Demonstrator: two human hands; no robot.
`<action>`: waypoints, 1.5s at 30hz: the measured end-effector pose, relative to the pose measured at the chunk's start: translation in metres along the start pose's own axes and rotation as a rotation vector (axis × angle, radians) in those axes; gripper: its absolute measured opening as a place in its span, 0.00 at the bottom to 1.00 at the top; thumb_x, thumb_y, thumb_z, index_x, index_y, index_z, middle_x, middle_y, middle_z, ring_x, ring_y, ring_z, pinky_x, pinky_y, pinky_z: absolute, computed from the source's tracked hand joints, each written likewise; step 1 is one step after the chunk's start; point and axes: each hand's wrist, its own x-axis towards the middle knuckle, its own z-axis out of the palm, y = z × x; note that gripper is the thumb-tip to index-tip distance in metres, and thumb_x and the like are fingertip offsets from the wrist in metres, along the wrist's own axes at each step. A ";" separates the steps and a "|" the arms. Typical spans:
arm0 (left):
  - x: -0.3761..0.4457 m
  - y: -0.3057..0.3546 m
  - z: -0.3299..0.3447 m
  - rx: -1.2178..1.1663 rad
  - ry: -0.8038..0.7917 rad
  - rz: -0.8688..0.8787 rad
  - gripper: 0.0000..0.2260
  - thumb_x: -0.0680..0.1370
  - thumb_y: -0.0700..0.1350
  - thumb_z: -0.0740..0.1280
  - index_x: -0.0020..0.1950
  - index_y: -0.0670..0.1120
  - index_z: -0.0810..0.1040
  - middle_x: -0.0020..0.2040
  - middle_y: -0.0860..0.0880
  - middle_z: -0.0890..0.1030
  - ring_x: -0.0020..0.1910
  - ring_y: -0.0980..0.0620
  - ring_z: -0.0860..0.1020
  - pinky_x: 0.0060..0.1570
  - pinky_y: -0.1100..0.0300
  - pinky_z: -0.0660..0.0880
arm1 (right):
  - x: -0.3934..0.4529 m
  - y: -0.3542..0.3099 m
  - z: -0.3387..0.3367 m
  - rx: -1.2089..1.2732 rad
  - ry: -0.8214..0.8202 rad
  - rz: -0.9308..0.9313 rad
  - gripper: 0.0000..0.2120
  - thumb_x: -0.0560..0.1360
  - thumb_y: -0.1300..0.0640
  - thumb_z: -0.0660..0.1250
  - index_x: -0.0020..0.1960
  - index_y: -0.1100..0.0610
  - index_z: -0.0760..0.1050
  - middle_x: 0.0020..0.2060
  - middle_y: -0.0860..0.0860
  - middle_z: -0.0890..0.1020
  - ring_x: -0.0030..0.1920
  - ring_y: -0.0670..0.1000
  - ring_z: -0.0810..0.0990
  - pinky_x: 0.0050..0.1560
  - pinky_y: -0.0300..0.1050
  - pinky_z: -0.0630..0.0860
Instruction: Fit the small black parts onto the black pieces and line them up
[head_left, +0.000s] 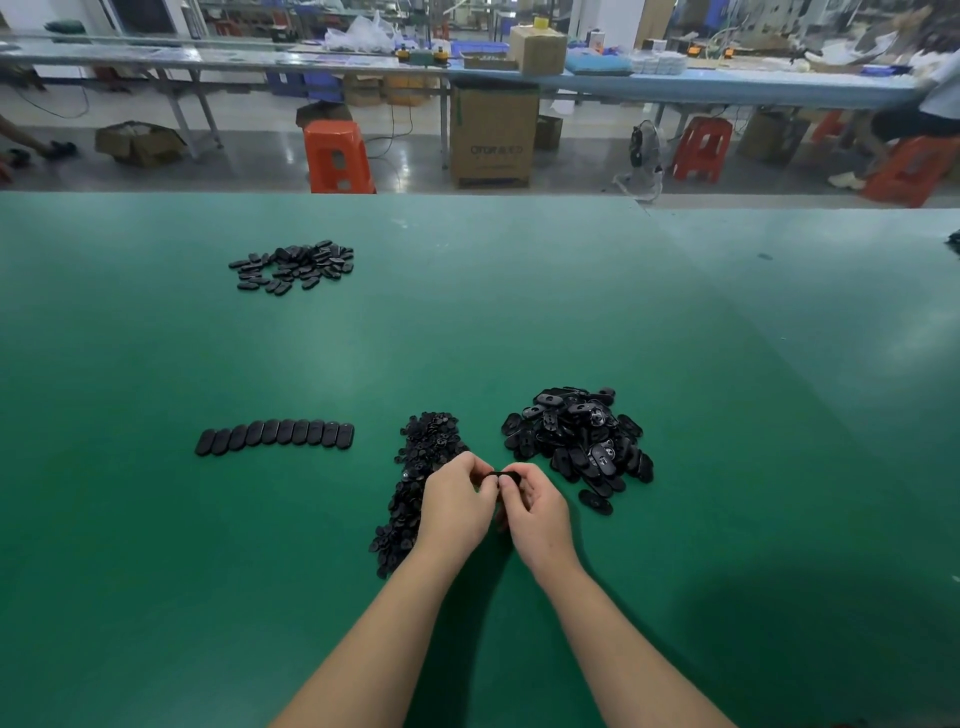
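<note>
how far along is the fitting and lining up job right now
Done: a row of oval pieces lies lined up on the green table. In hand: the left hand and right hand pinch one black piece. Left: a big pile of oval pieces and a heap of small parts.

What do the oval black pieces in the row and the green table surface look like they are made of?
Row of oval pieces: probably moulded plastic, matte to satin black, identical rounded shapes with soft highlights.
Green table surface: seemingly a rubbery or vinyl mat, smooth with a low sheen, showing broad diffuse reflections of the overhead lights; the exact material is uncertain.
</note>
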 end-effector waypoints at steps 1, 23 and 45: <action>-0.001 -0.001 0.001 0.007 -0.003 0.010 0.03 0.78 0.43 0.68 0.45 0.50 0.78 0.40 0.57 0.79 0.39 0.62 0.76 0.35 0.72 0.67 | 0.000 0.001 0.000 -0.008 0.002 -0.001 0.06 0.82 0.59 0.65 0.48 0.49 0.78 0.40 0.46 0.85 0.36 0.46 0.82 0.36 0.40 0.79; 0.031 -0.067 -0.070 0.270 0.378 -0.035 0.07 0.80 0.47 0.67 0.53 0.44 0.81 0.44 0.50 0.79 0.39 0.50 0.77 0.38 0.57 0.73 | -0.004 -0.007 0.000 0.058 -0.021 0.038 0.08 0.82 0.60 0.62 0.55 0.49 0.77 0.39 0.51 0.83 0.31 0.46 0.78 0.33 0.42 0.78; 0.015 -0.104 -0.079 0.473 0.252 0.008 0.13 0.81 0.41 0.62 0.63 0.44 0.81 0.60 0.52 0.78 0.36 0.51 0.77 0.32 0.59 0.73 | -0.005 -0.004 0.000 0.028 -0.042 0.076 0.09 0.81 0.62 0.61 0.52 0.50 0.78 0.38 0.49 0.83 0.31 0.45 0.77 0.34 0.42 0.78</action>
